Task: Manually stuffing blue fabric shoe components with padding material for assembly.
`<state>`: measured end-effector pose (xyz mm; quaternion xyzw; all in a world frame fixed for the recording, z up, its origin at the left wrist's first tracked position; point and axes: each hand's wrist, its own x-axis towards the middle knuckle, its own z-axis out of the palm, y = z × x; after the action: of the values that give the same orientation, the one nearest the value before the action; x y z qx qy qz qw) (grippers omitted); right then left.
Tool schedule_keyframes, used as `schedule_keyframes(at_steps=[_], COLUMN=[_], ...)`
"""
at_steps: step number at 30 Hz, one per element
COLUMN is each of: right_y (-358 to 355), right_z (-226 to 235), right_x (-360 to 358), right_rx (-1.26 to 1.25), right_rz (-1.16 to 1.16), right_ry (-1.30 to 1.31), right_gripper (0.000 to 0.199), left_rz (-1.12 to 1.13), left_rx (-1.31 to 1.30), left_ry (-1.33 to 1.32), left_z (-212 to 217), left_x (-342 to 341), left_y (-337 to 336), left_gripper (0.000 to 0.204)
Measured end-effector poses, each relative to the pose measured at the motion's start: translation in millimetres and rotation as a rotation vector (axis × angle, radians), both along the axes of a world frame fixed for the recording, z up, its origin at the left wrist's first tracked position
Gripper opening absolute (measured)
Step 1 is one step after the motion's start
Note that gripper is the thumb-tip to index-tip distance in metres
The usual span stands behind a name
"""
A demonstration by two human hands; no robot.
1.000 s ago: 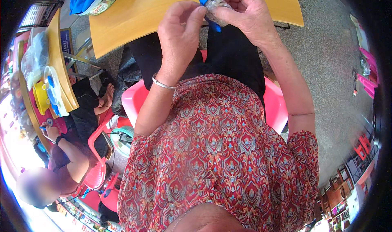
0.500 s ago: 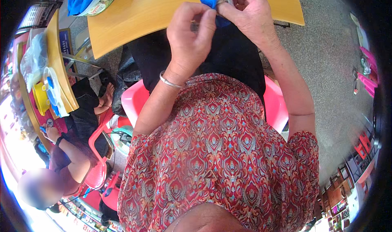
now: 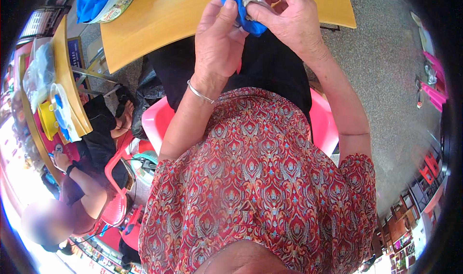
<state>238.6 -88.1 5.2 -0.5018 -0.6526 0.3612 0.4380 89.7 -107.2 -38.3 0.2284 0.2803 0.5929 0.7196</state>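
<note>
A small piece of blue cloth (image 3: pixel 254 27) is held up between my two hands, over my lap at the near edge of the table. My left hand (image 3: pixel 219 37) pinches its left side, thumb on top. My right hand (image 3: pixel 289 20) grips the other side, its thumb pressed on a crumpled whitish-grey bit (image 3: pixel 251 5) that sits against the blue cloth. What that bit is, I cannot make out. The fingers of my right hand partly hide it.
A round printed tub (image 3: pixel 118 4) with blue cloth (image 3: pixel 94 1) in it stands on the yellow wooden table (image 3: pixel 159 18), at the far left. Another person (image 3: pixel 89 192) sits at a side table (image 3: pixel 72 90) on the left, near a yellow container (image 3: pixel 47 119) and clear plastic bags (image 3: pixel 41 71).
My left hand has closed on the blue cloth, where before its fingers were apart from it. The cloth is now spread wider and a little lower and further left.
</note>
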Motion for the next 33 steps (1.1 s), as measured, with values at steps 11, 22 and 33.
schedule_keyframes(at_steps=[11, 22, 33], right_y=[13.0, -3.8, 8.8], right_z=[-28.5, 4.7, -32.3], right_x=[-2.7, 4.8, 10.8], right_rx=[0.788, 0.258, -0.01], right_rz=[0.34, 0.347, 0.495], right_ry=[0.111, -0.273, 0.03], right_gripper=[0.029, 0.038, 0.059], left_rz=[0.085, 0.011, -0.295], left_rx=[0.091, 0.158, 0.003], left_ry=[-0.076, -0.045, -0.252], left_z=[8.1, 17.6, 3.6], left_x=[-15.2, -8.4, -10.6], left_y=[6.2, 2.3, 5.3], left_gripper=[0.032, 0.052, 0.056])
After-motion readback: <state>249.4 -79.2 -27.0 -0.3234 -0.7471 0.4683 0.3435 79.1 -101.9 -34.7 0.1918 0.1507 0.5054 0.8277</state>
